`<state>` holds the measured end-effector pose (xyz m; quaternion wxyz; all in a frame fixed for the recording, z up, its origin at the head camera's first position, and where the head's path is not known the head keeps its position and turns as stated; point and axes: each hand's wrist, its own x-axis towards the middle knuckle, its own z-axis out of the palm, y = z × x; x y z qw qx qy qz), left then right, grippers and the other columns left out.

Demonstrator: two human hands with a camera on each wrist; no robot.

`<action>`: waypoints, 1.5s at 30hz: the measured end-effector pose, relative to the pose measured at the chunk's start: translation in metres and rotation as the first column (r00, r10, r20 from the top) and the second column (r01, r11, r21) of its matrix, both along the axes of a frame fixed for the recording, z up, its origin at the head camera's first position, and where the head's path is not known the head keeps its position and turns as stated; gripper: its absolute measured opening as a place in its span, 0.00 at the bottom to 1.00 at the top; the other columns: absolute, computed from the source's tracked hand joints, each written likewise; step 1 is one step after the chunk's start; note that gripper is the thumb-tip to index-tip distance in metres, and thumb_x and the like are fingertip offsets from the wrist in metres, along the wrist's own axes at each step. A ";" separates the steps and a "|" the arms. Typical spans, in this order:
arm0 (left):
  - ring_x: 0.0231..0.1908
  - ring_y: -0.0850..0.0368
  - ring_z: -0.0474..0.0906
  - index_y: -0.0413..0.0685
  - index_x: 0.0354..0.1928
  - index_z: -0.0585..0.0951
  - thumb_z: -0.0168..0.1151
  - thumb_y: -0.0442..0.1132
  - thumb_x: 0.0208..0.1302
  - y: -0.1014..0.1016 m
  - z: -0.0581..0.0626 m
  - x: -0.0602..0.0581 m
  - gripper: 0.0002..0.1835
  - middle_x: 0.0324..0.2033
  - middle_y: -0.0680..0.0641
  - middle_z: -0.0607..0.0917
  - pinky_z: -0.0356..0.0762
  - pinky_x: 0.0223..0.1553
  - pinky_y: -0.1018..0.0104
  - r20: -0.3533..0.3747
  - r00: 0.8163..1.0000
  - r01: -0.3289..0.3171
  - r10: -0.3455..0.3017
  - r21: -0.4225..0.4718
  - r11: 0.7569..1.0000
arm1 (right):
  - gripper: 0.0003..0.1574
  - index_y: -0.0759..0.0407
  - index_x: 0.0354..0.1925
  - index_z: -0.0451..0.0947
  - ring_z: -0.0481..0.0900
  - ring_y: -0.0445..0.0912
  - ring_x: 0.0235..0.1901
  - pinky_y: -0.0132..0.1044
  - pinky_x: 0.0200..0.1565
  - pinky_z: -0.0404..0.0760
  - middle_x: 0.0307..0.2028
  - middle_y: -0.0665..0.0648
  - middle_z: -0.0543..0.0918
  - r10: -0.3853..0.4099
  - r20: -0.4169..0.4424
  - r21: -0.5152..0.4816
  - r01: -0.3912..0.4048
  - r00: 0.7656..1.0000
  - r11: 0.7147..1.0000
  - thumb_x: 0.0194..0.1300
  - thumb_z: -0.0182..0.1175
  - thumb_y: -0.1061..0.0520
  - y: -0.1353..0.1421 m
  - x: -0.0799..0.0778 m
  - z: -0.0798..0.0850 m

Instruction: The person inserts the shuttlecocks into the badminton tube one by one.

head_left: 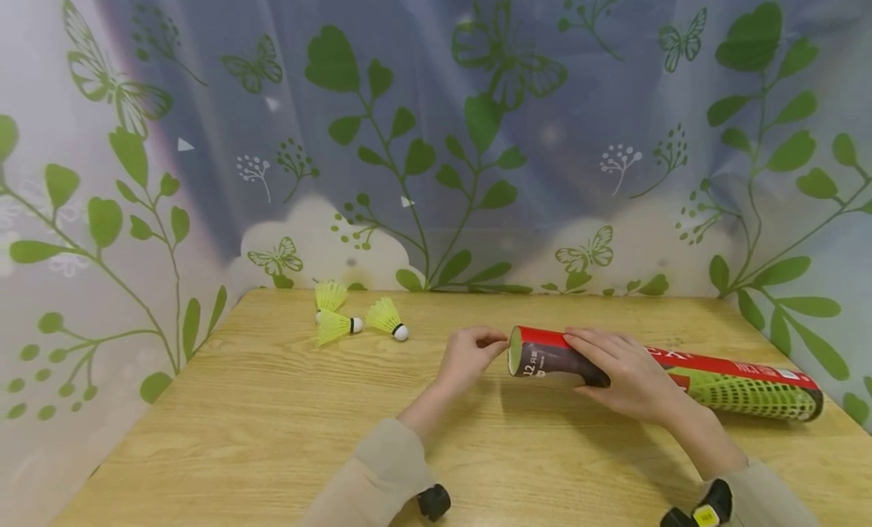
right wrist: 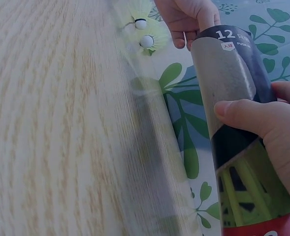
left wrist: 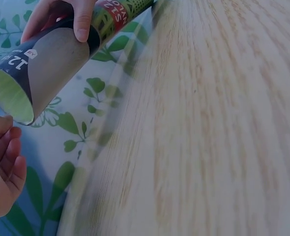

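A long cylindrical shuttlecock tube point(head_left: 722, 387), red, black and green with a "12" label, slants above the table. My right hand point(head_left: 630, 372) grips it near the mouth end, and its thumb point(right wrist: 238, 114) lies along the tube's grey patch. The mouth faces left, with a pale green inside point(left wrist: 9, 96). At the rim, my left hand point(head_left: 470, 354) has its thumb and forefinger tips close together, the other fingers loosely curled. Whether those tips pinch the rim or something inside is hidden.
Three yellow shuttlecocks with white heads lie at the back left: one shuttlecock point(head_left: 388, 319) apart, another shuttlecock point(head_left: 337, 326) in front of a third shuttlecock point(head_left: 330, 294). The wooden table point(head_left: 238, 436) ends at a leaf-patterned curtain point(head_left: 436, 171).
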<state>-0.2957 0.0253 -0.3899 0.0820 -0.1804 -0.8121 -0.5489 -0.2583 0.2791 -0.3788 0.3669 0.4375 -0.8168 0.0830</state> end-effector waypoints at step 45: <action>0.39 0.48 0.79 0.38 0.48 0.81 0.60 0.41 0.64 -0.186 0.009 -0.016 0.16 0.41 0.40 0.84 0.76 0.36 0.62 0.067 0.940 -0.319 0.333 -0.162 0.934 | 0.43 0.61 0.61 0.70 0.75 0.53 0.50 0.50 0.47 0.70 0.55 0.59 0.77 0.037 0.026 0.010 -0.037 0.999 0.999 0.64 0.44 0.31 -0.001 -0.004 -0.001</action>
